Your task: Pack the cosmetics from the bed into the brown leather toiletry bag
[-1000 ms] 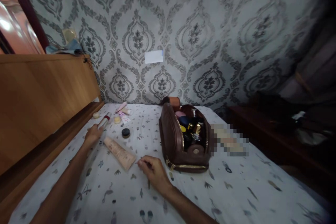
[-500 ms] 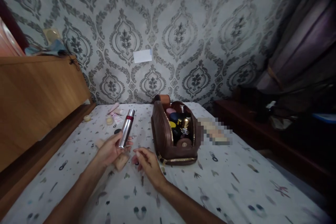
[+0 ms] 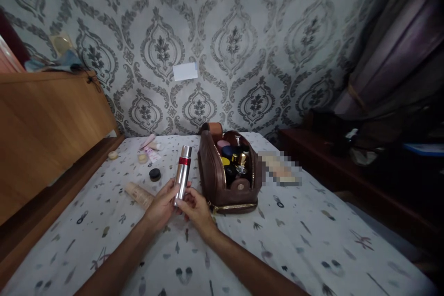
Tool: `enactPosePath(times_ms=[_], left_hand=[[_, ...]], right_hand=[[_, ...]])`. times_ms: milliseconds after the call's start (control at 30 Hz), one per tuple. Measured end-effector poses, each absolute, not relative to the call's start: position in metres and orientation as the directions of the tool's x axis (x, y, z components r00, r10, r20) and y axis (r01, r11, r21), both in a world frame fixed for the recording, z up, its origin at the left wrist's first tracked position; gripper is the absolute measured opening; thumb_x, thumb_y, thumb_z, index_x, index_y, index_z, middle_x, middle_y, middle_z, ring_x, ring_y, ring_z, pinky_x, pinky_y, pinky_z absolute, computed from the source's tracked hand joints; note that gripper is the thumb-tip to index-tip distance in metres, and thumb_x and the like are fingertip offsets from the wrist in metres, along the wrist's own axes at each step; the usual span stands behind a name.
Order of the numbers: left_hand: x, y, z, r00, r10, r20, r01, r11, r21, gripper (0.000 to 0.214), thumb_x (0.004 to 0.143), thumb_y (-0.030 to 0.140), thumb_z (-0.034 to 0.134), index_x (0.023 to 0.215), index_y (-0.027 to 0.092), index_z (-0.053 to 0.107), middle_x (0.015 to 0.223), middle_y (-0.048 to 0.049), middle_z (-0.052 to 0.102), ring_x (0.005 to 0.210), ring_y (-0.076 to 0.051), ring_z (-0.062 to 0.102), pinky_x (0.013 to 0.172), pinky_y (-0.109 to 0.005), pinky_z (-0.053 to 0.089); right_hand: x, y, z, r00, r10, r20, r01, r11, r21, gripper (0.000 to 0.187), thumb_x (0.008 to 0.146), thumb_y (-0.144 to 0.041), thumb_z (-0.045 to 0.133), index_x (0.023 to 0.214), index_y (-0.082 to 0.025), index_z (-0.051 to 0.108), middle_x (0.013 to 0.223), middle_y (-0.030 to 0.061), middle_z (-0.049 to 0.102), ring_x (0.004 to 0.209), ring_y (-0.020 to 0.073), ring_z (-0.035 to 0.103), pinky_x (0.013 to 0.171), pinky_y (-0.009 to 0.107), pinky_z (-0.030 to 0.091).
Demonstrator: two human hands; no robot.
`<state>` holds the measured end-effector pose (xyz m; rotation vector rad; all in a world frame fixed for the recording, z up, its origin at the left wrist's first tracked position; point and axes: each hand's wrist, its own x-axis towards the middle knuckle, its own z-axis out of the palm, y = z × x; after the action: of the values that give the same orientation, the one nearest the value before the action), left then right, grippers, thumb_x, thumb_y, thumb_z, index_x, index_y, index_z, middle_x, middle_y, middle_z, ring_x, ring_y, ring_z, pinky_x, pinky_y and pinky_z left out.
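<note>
A slim silver bottle with a red band (image 3: 182, 172) stands upright above the patterned bed sheet (image 3: 298, 240). My left hand (image 3: 161, 207) grips its lower end from the left. Fingers of my right hand (image 3: 196, 207) pinch the same end from the right. Just right of both hands sits an open brown toiletry bag (image 3: 222, 180) filled with small cosmetics.
A beige tube (image 3: 138, 193) and a small black jar (image 3: 154, 175) lie left of my hands. Pink tubes (image 3: 150, 141) and small pots rest further back near the wooden headboard (image 3: 48, 125). A dark bench (image 3: 347, 166) stands at the right, under curtains.
My left hand picked the silver bottle up from the far left and carried it right toward the bag. My right hand rose off the sheet and took hold of the bottle's base.
</note>
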<state>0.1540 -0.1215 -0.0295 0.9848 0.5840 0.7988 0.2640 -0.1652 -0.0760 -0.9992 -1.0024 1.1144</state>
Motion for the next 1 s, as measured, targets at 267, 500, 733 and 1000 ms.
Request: enactPosePath(times_ms=[267, 500, 733, 1000], left_hand=[[0.152, -0.113, -0.027, 0.577, 0.815, -0.044, -0.313, 0.271, 0.91, 0.047, 0.072, 0.045, 0.081, 0.104, 0.017, 0.062, 0.098, -0.0072, 0.072, 0.077, -0.019, 0.07, 0.056, -0.023, 0.053], [0.162, -0.102, -0.014, 0.486, 0.874, -0.007, -0.396, 0.227, 0.89, 0.042, 0.071, 0.038, 0.083, 0.101, 0.019, 0.06, 0.089, -0.002, 0.072, 0.08, -0.017, 0.071, 0.07, -0.027, 0.058], [0.165, -0.101, -0.01, 0.489, 0.872, 0.008, -0.473, 0.257, 0.843, 0.041, 0.068, 0.032, 0.085, 0.099, 0.016, 0.063, 0.09, -0.0047, 0.073, 0.082, -0.019, 0.072, 0.073, -0.029, 0.06], [0.162, -0.093, 0.0, 0.424, 0.903, 0.062, -0.51, 0.181, 0.841, 0.041, 0.073, 0.033, 0.081, 0.107, 0.017, 0.064, 0.09, -0.0046, 0.074, 0.086, -0.019, 0.072, 0.078, -0.03, 0.06]], right_hand=[[0.262, -0.165, -0.077, 0.219, 0.955, 0.199, -0.075, 0.219, -0.973, 0.033, 0.071, -0.042, 0.073, 0.088, -0.018, 0.058, 0.069, -0.0027, 0.058, 0.059, 0.0118, 0.052, 0.054, 0.023, 0.042], [0.264, -0.172, -0.072, 0.196, 0.957, 0.214, 0.097, 0.199, -0.975, 0.032, 0.073, -0.046, 0.071, 0.081, -0.017, 0.061, 0.067, -0.0032, 0.052, 0.063, 0.0128, 0.047, 0.057, 0.024, 0.036], [0.265, -0.174, -0.068, 0.003, 0.997, 0.078, -0.359, 0.074, -0.93, 0.052, 0.076, -0.07, 0.062, 0.087, -0.02, 0.057, 0.079, 0.0013, 0.06, 0.063, 0.016, 0.06, 0.05, 0.025, 0.046], [0.262, -0.173, -0.071, 0.055, 0.997, 0.049, -0.385, 0.067, -0.921, 0.055, 0.062, -0.059, 0.083, 0.084, -0.02, 0.051, 0.066, -0.0066, 0.055, 0.043, 0.0062, 0.048, 0.039, 0.018, 0.035]])
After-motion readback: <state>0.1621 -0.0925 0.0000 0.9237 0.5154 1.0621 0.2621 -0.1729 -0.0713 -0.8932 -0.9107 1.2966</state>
